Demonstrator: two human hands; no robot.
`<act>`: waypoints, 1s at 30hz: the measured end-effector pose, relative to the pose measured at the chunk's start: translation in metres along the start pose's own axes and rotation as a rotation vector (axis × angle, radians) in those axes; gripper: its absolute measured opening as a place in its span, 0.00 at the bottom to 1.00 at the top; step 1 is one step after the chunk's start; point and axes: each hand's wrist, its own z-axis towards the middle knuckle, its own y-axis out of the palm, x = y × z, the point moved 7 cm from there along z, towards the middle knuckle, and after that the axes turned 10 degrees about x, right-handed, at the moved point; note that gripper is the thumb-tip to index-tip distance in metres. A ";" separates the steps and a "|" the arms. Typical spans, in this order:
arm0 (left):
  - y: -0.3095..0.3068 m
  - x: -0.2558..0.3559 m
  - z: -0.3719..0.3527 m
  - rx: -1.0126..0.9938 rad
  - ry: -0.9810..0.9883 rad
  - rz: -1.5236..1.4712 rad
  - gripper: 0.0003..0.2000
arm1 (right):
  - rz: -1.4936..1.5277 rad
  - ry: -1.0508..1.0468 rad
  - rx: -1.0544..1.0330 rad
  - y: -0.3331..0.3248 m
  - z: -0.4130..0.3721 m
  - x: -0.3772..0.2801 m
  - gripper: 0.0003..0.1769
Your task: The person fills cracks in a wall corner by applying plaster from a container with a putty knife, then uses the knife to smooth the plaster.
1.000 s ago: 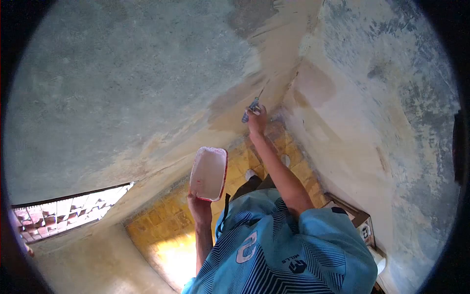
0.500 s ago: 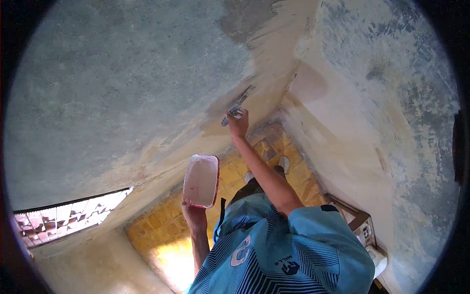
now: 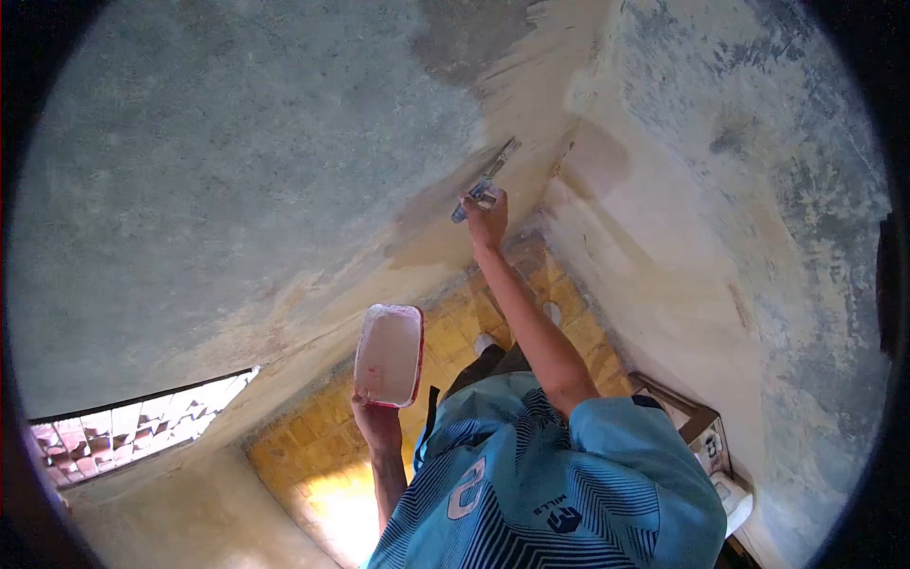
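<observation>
My right hand (image 3: 487, 224) is closed round the handle of a plastering trowel (image 3: 497, 163). Its long narrow blade lies at the wall (image 3: 256, 180), over the beige band of plaster close to the corner. Lower down, my left hand (image 3: 380, 425) grips the near end of a rectangular tub (image 3: 392, 346) with a red, white-smeared rim. Pale residue coats the tub's inside, with a few red marks near the bottom. The tub's open side faces me.
A second patchy wall (image 3: 664, 247) meets the first at the corner on the right. Below is a yellow tiled floor (image 3: 303, 427) with my feet on it. A barred window opening (image 3: 142, 422) is at left. A wooden-framed item (image 3: 697, 427) stands at lower right.
My right hand and the trowel have moved up and to the right along the wall, toward the corner. My left hand and the tub have barely shifted.
</observation>
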 end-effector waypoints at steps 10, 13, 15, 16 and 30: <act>-0.001 0.008 0.001 -0.012 0.044 -0.027 0.33 | 0.010 0.008 -0.174 0.017 -0.065 0.024 0.27; -0.001 0.006 0.007 0.017 0.026 -0.011 0.34 | -0.003 0.031 -0.285 -0.013 -0.098 0.011 0.28; 0.012 0.011 0.009 -0.035 0.099 0.027 0.35 | -0.220 0.020 -0.303 -0.052 -0.115 0.003 0.28; 0.018 0.012 0.008 -0.047 0.133 0.044 0.36 | -0.203 0.011 -0.297 -0.075 -0.119 0.003 0.28; 0.158 -0.033 0.010 -0.442 -0.038 -0.173 0.45 | -0.584 -0.076 -0.704 -0.180 -0.110 -0.284 0.18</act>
